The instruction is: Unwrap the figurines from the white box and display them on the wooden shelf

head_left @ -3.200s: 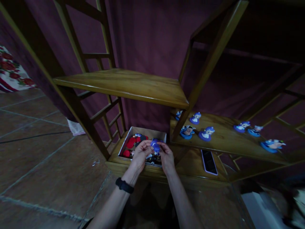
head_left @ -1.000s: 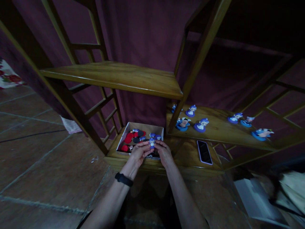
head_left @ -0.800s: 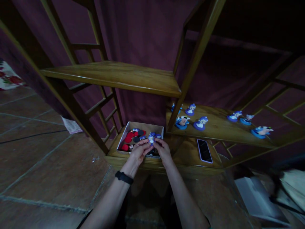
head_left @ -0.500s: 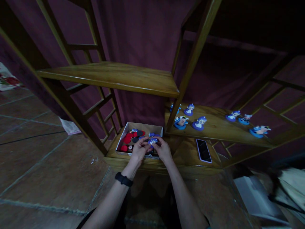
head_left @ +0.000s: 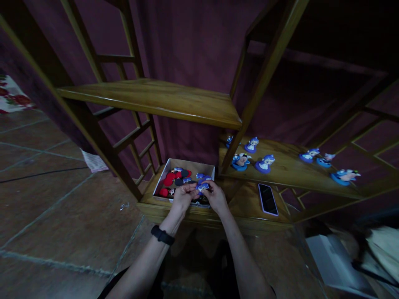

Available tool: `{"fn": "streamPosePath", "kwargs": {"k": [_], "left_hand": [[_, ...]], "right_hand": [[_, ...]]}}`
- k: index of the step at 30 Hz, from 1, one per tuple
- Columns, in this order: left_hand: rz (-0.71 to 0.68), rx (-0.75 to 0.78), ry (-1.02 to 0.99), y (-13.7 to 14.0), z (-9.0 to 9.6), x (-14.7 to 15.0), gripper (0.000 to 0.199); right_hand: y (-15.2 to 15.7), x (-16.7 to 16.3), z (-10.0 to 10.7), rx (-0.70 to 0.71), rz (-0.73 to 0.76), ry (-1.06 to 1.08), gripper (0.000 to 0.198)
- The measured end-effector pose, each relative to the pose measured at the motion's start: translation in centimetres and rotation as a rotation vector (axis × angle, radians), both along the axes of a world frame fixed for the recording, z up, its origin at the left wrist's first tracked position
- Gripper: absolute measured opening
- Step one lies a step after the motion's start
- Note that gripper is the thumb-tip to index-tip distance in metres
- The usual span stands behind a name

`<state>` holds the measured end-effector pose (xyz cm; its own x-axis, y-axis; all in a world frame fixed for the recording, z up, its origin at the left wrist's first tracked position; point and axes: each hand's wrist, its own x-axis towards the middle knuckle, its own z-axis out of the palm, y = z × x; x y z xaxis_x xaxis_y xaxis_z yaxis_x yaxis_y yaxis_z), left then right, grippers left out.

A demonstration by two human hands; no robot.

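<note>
Between my two hands, over the front part of an open cardboard box, is a small purple-and-white figurine. My left hand pinches it from the left, and a dark band circles that wrist. From the other side my right hand grips it with fingers bent around its edge. Inside the box lie several more figurines, among them a red one and a purple one. My hands hide the box's front right part.
On the raised shelf to the right stand several purple and blue figurines. A phone lies on the lower board. Above the box runs a wooden shelf, with a slanting post at its right. A pale box sits on the floor.
The view has shifted slightly. Both hands keep the figurine over the box; it looks turned a little, and my left fingers have straightened somewhat.
</note>
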<state>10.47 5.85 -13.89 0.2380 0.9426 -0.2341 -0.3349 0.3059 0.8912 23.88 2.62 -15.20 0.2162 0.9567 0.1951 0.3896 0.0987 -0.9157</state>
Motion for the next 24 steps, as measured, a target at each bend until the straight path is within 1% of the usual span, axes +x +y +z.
{"fn": "streamPosePath", "kwargs": {"k": [4, 10, 13, 16, 20, 22, 24], "left_hand": [[0.014, -0.055, 0.022, 0.4, 0.2, 0.0, 0.028], [0.009, -0.139, 0.006, 0.9, 0.4, -0.3, 0.023], [0.012, -0.189, -0.017, 1.0, 0.4, -0.6, 0.021], [0.02, -0.236, -0.075, 0.9, 0.4, -1.1, 0.02], [0.007, -0.273, -0.13, 0.3, 0.5, -1.6, 0.019], [0.005, -0.272, -0.135, -0.3, 0.9, -1.8, 0.019], [0.009, -0.257, -0.127, -1.3, 1.7, -2.1, 0.02]], "right_hand": [[0.2, -0.2, -0.1, 0.01, -0.007, 0.013, 0.023], [0.9, -0.7, -1.0, 0.022, 0.005, 0.169, 0.031], [0.9, -1.1, -1.0, 0.046, 0.004, 0.198, 0.035], [0.3, -1.7, -0.6, 0.092, -0.025, 0.213, 0.038], [-0.9, -2.5, 0.0, 0.149, -0.058, 0.184, 0.031], [-1.5, -2.8, 0.2, 0.141, -0.054, 0.199, 0.029], [-2.2, -3.2, 0.6, 0.106, -0.056, 0.254, 0.029]]}}
